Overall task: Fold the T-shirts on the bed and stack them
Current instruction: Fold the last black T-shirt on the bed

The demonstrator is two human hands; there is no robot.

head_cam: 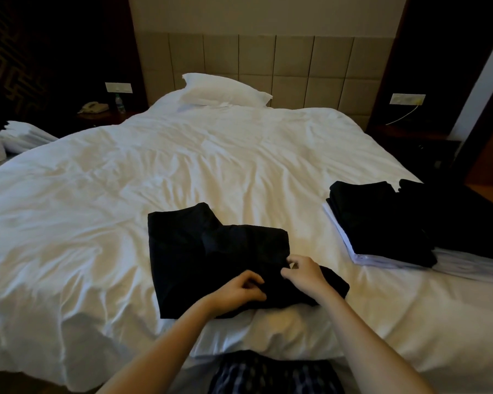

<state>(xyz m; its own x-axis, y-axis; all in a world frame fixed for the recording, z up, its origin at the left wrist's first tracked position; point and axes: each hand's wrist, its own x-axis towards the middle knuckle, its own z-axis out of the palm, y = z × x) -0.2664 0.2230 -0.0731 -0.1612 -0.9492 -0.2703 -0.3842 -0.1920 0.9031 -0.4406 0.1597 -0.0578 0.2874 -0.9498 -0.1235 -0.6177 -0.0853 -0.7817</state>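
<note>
A black T-shirt (199,257) lies partly folded on the white bed (182,166) near its front edge. My left hand (236,291) pinches the shirt's near part with curled fingers. Just to its right, my right hand (303,273) pinches the fabric at the shirt's right side. A stack of folded T-shirts (379,223), dark ones on top of a white one, sits on the bed's right side, apart from both hands.
More dark cloth (467,220) lies right of the stack at the bed's edge. A white pillow (222,91) rests at the padded headboard. A nightstand with a phone (94,108) and a bottle stands at the left; folded white linen (20,137) lies far left.
</note>
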